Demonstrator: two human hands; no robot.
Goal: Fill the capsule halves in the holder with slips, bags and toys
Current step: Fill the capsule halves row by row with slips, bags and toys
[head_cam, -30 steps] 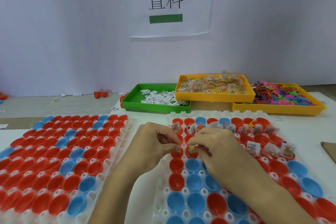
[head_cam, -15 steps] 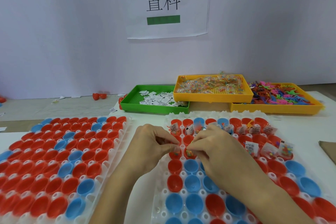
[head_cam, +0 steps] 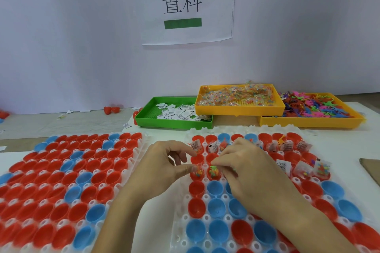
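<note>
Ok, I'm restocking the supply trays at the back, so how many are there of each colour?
Green tray: 1
Yellow trays: 2 (bags tray, toys tray)
Total: 3
</note>
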